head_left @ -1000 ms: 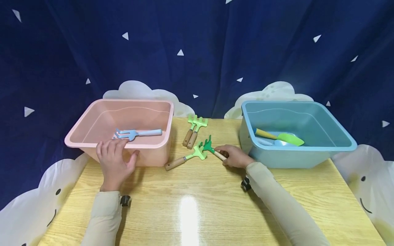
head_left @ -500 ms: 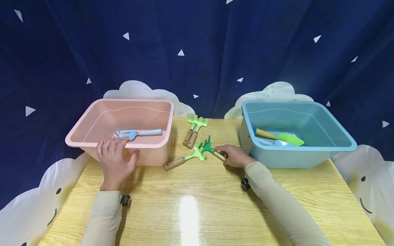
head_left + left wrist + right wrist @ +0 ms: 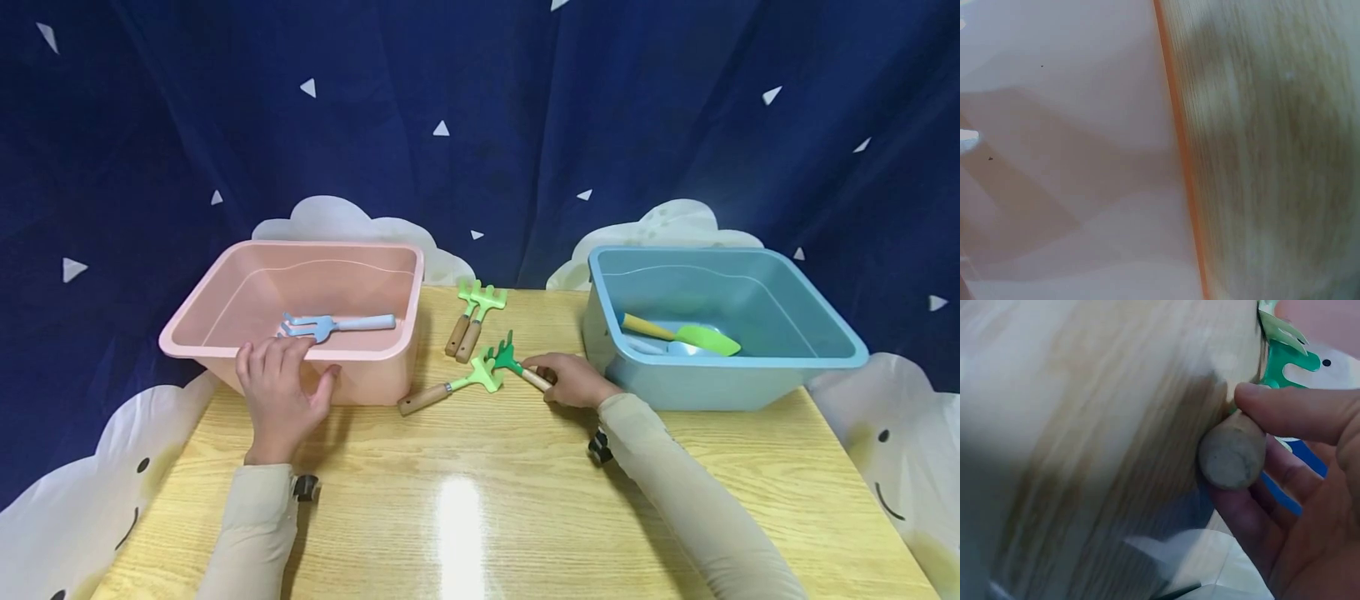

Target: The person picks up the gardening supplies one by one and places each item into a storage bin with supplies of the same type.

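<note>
With thumb and fingers, my right hand pinches the pale wooden handle of a dark green garden rake, whose prongs overlap a light green rake on the table. The right wrist view shows the round butt of that handle between thumb and fingers. My left hand grips the front rim of a pink bin, fingers over the edge and thumb outside. Inside the bin lies a light blue hand fork. Only the pink wall and tabletop show in the left wrist view.
Two more light green rakes with brown wooden handles lie side by side behind. At the right, a blue bin holds a green trowel with a yellow handle and a light blue trowel. A dark blue curtain hangs behind the table.
</note>
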`<state>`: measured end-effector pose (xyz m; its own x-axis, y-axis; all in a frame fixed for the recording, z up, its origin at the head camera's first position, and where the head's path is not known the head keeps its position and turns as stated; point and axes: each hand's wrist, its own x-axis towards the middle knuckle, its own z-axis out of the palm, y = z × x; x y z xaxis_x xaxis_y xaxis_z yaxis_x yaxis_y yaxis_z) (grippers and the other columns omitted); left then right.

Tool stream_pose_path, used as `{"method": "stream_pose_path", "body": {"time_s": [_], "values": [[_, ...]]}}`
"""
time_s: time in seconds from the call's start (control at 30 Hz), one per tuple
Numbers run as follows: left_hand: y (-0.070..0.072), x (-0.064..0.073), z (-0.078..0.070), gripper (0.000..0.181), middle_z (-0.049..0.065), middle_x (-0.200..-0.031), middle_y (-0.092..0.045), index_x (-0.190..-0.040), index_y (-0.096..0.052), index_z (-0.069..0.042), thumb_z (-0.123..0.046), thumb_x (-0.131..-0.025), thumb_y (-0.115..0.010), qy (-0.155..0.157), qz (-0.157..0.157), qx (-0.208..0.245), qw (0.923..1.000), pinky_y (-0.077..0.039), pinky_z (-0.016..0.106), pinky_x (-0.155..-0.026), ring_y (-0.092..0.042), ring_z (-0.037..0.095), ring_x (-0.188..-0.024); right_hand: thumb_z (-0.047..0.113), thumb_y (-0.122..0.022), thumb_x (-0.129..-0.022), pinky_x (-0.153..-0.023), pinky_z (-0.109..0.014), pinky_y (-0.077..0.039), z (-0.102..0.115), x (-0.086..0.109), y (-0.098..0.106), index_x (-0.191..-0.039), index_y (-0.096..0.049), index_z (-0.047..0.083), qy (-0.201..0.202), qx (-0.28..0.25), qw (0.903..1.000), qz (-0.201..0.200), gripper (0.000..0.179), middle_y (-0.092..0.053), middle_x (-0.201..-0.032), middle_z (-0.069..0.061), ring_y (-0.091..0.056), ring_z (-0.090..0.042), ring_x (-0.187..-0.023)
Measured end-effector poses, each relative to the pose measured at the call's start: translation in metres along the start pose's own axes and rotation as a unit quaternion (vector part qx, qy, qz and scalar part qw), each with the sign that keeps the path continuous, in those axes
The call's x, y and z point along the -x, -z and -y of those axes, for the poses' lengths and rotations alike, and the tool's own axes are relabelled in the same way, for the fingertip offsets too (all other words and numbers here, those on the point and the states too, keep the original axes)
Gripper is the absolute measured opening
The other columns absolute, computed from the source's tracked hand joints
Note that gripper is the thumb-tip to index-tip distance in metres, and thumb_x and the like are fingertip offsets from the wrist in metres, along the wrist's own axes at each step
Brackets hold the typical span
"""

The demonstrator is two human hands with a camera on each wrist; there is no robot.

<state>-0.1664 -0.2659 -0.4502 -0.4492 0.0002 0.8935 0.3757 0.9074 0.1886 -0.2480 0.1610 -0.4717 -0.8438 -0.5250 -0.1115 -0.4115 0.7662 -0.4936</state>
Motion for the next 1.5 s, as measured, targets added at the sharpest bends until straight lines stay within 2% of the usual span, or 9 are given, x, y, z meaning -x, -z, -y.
{"method": "stream_pose_path", "body": {"time_s": [0.33,0.57,0.77,1.3,1.4,1.5], "values": [[0.001,-0.001,0.0,0.049,0.021,-0.105,-0.061,-0.112,-0.064,-0.001,-0.037,-0.079,-0.065,0.0,0.002,-0.002,1.0,-0.024,0.058,-0.113,-0.048,0.041,-0.105,-0.003,-0.074,-0.075,-0.083,-0.04,-0.053,0.002,-0.003,0.001,-0.137,-0.059,0.016,0.006,0.019,0.9998,0.004,0.067,-0.071,-0.105,-0.006,-0.064,-0.02,-0.093],[0.0,0.001,0.0,0.05,0.02,-0.105,-0.061,-0.113,-0.064,-0.002,-0.038,-0.079,-0.065,-0.001,0.004,-0.004,1.0,-0.023,0.058,-0.113,-0.048,0.041,-0.105,-0.004,-0.074,-0.075,-0.08,-0.037,-0.052,-0.004,-0.003,0.0,-0.136,-0.06,0.016,0.005,-0.013,0.9999,0.001,0.065,-0.071,-0.1,-0.004,-0.063,-0.016,-0.088],[-0.001,0.001,0.001,0.05,0.02,-0.106,-0.061,-0.113,-0.064,-0.002,-0.038,-0.079,-0.065,0.002,0.003,-0.002,1.0,-0.023,0.057,-0.113,-0.048,0.041,-0.106,-0.004,-0.073,-0.075,-0.079,-0.036,-0.052,-0.002,-0.002,0.001,-0.135,-0.061,0.015,0.005,-0.019,0.9998,-0.002,0.064,-0.071,-0.099,-0.004,-0.063,-0.015,-0.086],[-0.001,0.0,0.0,0.049,0.02,-0.103,-0.061,-0.111,-0.064,-0.002,-0.038,-0.078,-0.065,0.0,-0.006,0.001,1.0,-0.024,0.056,-0.113,-0.048,0.041,-0.105,-0.006,-0.072,-0.076,-0.083,-0.04,-0.054,-0.007,-0.001,0.0,-0.135,-0.06,0.011,0.008,-0.052,0.9986,-0.011,0.062,-0.071,-0.104,-0.007,-0.064,-0.02,-0.093],[-0.001,0.0,0.0,0.049,0.02,-0.103,-0.061,-0.111,-0.064,-0.002,-0.038,-0.078,-0.065,0.002,-0.005,0.001,1.0,-0.024,0.057,-0.113,-0.048,0.041,-0.104,-0.006,-0.072,-0.077,-0.084,-0.04,-0.053,-0.007,0.0,-0.001,-0.135,-0.06,0.01,0.008,-0.069,0.9975,-0.014,0.062,-0.07,-0.105,-0.009,-0.064,-0.02,-0.095],[-0.001,0.0,0.0,0.049,0.02,-0.104,-0.061,-0.111,-0.064,-0.002,-0.038,-0.079,-0.065,0.002,-0.001,-0.001,1.0,-0.024,0.058,-0.112,-0.048,0.041,-0.104,-0.006,-0.072,-0.078,-0.078,-0.035,-0.052,-0.008,0.0,-0.001,-0.136,-0.059,0.01,0.003,-0.109,0.994,-0.013,0.062,-0.069,-0.105,-0.01,-0.062,-0.02,-0.091]]}}
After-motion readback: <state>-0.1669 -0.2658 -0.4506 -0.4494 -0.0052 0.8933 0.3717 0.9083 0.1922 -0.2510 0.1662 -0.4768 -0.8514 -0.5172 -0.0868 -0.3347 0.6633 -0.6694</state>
